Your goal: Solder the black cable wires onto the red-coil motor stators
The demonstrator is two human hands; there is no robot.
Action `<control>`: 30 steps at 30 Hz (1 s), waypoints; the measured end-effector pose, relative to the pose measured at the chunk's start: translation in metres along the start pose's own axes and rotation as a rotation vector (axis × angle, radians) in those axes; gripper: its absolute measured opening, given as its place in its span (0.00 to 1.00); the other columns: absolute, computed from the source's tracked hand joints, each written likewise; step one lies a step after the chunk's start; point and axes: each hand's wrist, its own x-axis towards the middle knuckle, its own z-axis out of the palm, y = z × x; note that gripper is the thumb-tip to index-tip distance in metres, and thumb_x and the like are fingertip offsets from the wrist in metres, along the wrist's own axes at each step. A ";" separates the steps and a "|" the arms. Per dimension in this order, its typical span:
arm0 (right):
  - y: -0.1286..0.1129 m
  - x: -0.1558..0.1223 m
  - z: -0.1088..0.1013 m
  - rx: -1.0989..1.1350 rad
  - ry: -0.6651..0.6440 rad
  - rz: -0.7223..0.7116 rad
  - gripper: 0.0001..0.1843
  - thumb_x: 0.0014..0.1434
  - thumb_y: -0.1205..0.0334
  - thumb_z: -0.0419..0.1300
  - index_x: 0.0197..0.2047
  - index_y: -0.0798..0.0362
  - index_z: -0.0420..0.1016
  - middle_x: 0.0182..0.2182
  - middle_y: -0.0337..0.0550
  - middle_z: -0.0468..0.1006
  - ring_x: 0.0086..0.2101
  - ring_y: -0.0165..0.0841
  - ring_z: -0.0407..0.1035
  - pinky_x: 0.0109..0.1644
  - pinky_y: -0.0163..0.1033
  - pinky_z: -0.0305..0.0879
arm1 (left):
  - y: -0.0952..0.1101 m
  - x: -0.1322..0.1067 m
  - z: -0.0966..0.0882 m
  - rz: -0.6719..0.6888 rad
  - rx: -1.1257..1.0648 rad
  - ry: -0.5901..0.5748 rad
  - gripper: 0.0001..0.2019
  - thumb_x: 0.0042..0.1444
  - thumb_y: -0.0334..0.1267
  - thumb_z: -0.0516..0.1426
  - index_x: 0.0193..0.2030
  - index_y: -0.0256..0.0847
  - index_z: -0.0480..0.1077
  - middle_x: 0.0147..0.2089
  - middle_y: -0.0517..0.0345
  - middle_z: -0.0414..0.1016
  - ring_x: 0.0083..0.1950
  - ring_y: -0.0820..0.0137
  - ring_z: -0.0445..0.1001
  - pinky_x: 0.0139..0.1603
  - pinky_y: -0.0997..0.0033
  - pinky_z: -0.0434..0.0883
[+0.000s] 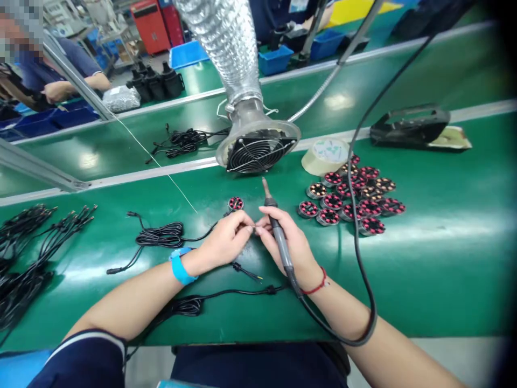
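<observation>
On the green tabletop (pixel 424 280), the left hand (pixel 226 241) pinched a thin black wire (pixel 252 229) in its grip, fingertips touching the right hand (pixel 291 245), which clasped a black-handled soldering iron (pixel 276 223) pointing far, tip beyond both.

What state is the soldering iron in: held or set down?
Held: the right hand grips the soldering iron by its handle, tip pointing away toward the extraction fan.

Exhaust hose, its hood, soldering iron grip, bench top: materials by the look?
Exhaust hose: crinkled silver foil, likely flexible aluminium, shiny.
Hood: cloudy translucent plastic, with a black fan grille showing inside.
Soldering iron grip: matte black, probably plastic or rubber.
Bench top: green mat, semi-gloss by the lamp glare; rubber or vinyl, cannot tell.
</observation>
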 end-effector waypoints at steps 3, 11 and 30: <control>-0.001 0.000 -0.001 0.007 0.006 0.026 0.17 0.59 0.63 0.59 0.52 0.47 0.68 0.32 0.39 0.77 0.31 0.33 0.76 0.40 0.43 0.78 | -0.001 -0.001 0.005 0.030 0.086 0.004 0.05 0.60 0.35 0.52 0.33 0.41 0.66 0.33 0.56 0.74 0.35 0.69 0.71 0.38 0.68 0.67; -0.012 0.001 -0.011 0.150 0.224 0.188 0.17 0.54 0.58 0.64 0.47 0.43 0.69 0.27 0.36 0.75 0.24 0.34 0.72 0.28 0.43 0.72 | 0.013 0.006 -0.052 0.470 0.530 0.501 0.07 0.64 0.41 0.53 0.44 0.42 0.68 0.48 0.51 0.72 0.52 0.65 0.69 0.54 0.58 0.68; 0.023 0.009 -0.027 -0.355 0.228 -0.252 0.12 0.64 0.62 0.56 0.50 0.53 0.71 0.29 0.41 0.78 0.27 0.30 0.74 0.33 0.36 0.72 | -0.089 0.212 -0.150 -0.262 0.881 0.438 0.18 0.63 0.42 0.58 0.56 0.36 0.69 0.59 0.47 0.70 0.59 0.59 0.70 0.59 0.48 0.70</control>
